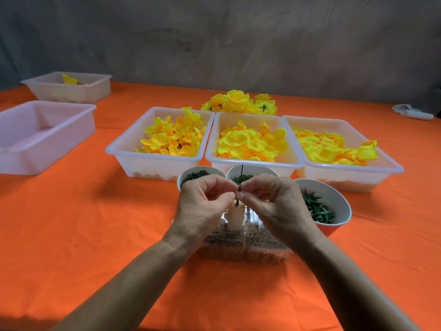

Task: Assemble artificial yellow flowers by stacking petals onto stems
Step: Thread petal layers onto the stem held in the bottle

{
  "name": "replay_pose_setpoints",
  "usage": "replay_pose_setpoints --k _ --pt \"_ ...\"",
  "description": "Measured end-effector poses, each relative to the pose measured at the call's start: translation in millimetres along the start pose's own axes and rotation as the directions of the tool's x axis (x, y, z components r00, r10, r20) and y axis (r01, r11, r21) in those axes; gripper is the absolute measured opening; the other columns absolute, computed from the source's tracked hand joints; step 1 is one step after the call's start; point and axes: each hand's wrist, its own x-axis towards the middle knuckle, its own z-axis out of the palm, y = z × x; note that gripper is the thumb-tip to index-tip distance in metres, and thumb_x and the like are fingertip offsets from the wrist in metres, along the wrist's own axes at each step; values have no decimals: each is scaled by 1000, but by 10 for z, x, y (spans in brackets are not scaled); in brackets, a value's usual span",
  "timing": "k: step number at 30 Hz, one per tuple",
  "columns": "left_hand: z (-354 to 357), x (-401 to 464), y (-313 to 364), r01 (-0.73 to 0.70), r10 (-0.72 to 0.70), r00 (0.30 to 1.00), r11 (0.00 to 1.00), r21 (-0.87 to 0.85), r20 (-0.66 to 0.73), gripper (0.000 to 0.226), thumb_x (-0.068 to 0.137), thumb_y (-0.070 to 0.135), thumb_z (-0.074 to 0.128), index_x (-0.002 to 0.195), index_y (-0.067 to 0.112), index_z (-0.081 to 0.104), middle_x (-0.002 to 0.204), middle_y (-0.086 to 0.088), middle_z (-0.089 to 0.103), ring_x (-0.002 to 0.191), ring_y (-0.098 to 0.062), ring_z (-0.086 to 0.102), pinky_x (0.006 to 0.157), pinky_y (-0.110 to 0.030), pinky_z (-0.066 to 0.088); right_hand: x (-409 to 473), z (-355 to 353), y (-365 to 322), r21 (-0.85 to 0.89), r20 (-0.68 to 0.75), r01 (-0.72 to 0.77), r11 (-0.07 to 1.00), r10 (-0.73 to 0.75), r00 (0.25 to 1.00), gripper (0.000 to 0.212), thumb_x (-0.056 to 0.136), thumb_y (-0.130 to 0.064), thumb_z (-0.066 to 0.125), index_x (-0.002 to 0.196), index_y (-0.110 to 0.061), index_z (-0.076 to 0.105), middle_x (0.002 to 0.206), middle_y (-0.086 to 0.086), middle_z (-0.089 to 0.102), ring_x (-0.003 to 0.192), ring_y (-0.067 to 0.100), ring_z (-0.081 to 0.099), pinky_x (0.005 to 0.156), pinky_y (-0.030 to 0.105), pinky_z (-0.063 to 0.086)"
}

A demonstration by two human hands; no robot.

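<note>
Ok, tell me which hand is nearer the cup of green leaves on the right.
Right. The right hand is beside that cup; the left hand sits beyond it.

Lighting: bright, even, diffuse. Shadows: soft, short, on the table (71,235) beside trays and under forearms; dark patch at lower left corner. Glare: none. Focus: mild softness throughout. Distortion: wide-angle bowing towards the edges.
</note>
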Motion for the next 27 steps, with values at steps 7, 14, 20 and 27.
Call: replay_pose_setpoints --k 7,14,20,27 --pt "-1 87 -38 -2 2 1000 1000 -6 -13 21 82 -3 65 72 14 70 66 3 70 63 -5 63 62 -19 52 4 9 9 -6 -3 36 999 -36 999 14 76 -5 75 68 -16 72 66 1 68 59 5 55 60 30 47" --pt "-250 576 -157 -29 88 980 949 315 -177 19 81 6 64 72 22 67 65 12 64 62 -3 58 64 -14 48 38 -37 27 221 120 -73 973 47 992 25 77 4 72 65 -19 70 61 1 68 55 2 56 54 14 43" --pt "-516 1179 -354 23 87 986 775 631 -143 16 86 13 60 96 11 72 101 -6 71 95 -25 62 83 -32 49 104 -95 46 283 222 -79 956 15 975 20 76 6 70 69 -13 72 63 3 70 60 5 62 60 15 49" --pt "-546 1746 -522 89 -155 988 678 729 24 36 95 23 52 129 12 57 138 -11 52 126 -27 48 102 -37 41 183 -146 107 299 296 -112 948 19 955 10 67 -11 72 73 -3 73 67 8 71 62 7 64 60 15 49"
